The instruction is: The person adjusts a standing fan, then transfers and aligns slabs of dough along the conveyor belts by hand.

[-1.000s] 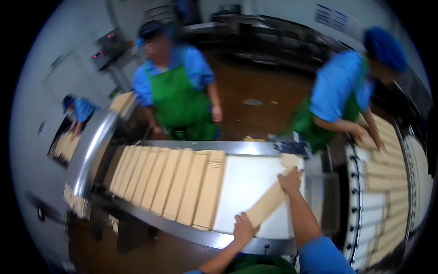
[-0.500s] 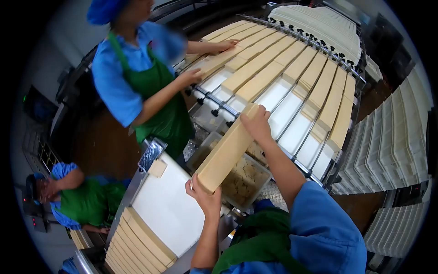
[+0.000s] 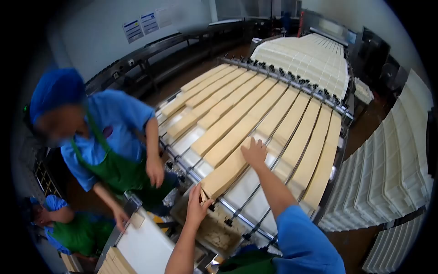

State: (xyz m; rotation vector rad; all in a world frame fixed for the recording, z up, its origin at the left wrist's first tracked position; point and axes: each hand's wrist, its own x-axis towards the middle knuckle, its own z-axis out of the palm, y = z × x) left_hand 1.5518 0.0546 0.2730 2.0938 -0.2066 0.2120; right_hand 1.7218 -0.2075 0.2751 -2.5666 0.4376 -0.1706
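A long pale yellow block (image 3: 223, 178) lies at the near edge of the white conveyor (image 3: 237, 194), between metal guide rods. My left hand (image 3: 196, 208) is at its near end, fingers against the end and a small thin piece there. My right hand (image 3: 254, 153) rests on the far part of the block with fingers spread. Rows of similar long blocks (image 3: 273, 109) lie side by side in the lanes beyond.
A co-worker in a green apron (image 3: 123, 169) stands at the left, one hand at a white side belt (image 3: 146, 242). Another person (image 3: 64, 228) is at lower left. A bin of scraps (image 3: 219, 233) sits below the conveyor edge. Stacked white trays (image 3: 378, 160) stand at right.
The block went from being held in the air over the bin to lying on the conveyor. The near co-worker's hands left the blocks, one now at the side belt. The view has shifted.
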